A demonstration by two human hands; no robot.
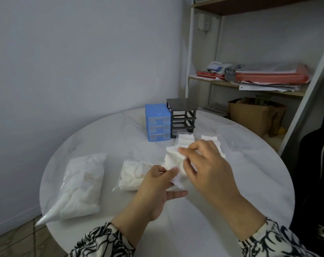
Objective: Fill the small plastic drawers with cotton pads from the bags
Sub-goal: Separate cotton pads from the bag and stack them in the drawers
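Over a round white table, a person's left hand and right hand both grip a stack of cotton pads, near two bags of pads and pad-filled clear drawers pulled from a dark frame beside a blue drawer unit

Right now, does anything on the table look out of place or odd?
The black drawer frame stands with no drawers in it, next to the blue unit, whose three are in. Clear drawers lie loose on the table, some holding cotton pads. That fits the filling job. Nothing looks spilled or damaged.
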